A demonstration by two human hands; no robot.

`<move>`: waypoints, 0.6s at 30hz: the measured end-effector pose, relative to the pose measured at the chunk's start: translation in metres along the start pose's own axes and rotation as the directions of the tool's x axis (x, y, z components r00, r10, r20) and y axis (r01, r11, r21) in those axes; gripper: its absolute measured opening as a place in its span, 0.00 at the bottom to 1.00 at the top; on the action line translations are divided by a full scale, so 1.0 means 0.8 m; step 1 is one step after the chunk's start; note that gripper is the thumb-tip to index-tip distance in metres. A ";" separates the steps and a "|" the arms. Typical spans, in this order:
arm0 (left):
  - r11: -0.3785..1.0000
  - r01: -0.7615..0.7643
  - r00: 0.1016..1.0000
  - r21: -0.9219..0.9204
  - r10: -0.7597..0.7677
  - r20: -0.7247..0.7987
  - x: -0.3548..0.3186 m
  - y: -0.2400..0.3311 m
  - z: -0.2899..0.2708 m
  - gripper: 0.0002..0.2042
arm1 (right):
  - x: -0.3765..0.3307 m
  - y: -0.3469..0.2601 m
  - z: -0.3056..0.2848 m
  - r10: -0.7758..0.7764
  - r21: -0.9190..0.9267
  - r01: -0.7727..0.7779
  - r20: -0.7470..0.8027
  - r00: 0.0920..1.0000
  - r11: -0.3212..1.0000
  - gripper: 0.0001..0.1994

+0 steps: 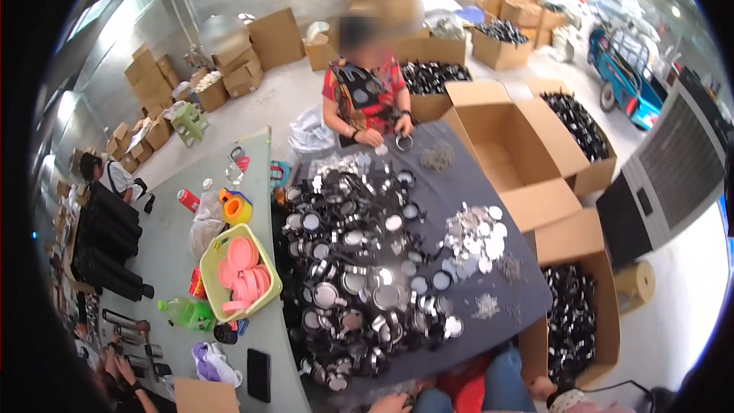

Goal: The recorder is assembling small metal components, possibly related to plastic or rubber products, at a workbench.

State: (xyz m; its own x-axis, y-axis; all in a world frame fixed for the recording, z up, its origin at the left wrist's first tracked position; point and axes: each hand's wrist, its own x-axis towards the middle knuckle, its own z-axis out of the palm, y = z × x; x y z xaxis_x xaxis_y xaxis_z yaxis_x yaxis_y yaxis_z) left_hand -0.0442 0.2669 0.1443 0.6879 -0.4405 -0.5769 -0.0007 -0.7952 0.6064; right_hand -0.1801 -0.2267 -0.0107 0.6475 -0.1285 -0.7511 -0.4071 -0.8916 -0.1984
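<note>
At the bottom edge my left hand (391,404) shows only in part, by the near edge of the dark-covered table (489,302). Its fingers look curled, and what they hold is too small to make out. My right hand (542,388) is low beside my knee, close to the cardboard box of black parts (569,321); its fingers are too unclear to read. A large heap of black parts with round silver faces (355,279) covers the table's left half. Silver-white discs (478,237) lie in a pile at the right, with small thin metal pieces (485,307) nearer me.
Across the table a person (367,95) handles a dark ring and a pale disc. An open cardboard box (508,141) stands at the right, before a grey air cooler (669,160). On the grey-green table (164,241) sit a yellow basket (271,298) of pink discs, a green bottle (187,313) and a phone (258,375).
</note>
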 end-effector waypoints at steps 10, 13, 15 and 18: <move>0.986 -0.105 0.994 0.132 0.109 -0.026 -0.018 0.023 -0.051 0.20 | -0.189 -0.013 -0.008 0.453 0.230 -0.439 -0.008 0.892 0.869 0.17; 0.971 -0.126 0.992 0.202 0.126 0.018 -0.010 0.037 -0.071 0.19 | -0.232 -0.019 0.004 0.523 0.315 -0.507 0.040 0.851 0.802 0.18; 0.957 -0.176 0.984 0.231 0.177 0.017 -0.002 0.051 -0.076 0.19 | -0.258 -0.004 0.029 0.535 0.347 -0.509 0.024 0.845 0.788 0.18; 0.941 -0.212 0.976 0.264 0.215 0.017 -0.004 0.066 -0.080 0.19 | -0.281 -0.012 0.042 0.532 0.416 -0.489 0.015 0.846 0.767 0.16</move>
State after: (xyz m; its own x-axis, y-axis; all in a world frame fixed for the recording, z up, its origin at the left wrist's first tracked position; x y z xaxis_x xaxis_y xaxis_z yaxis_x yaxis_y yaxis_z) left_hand 0.0004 0.2530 0.2130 0.6594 -0.6081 -0.4420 -0.3381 -0.7650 0.5481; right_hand -0.3437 -0.1750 0.1392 0.3219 -0.5769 -0.7507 -0.8967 -0.4402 -0.0463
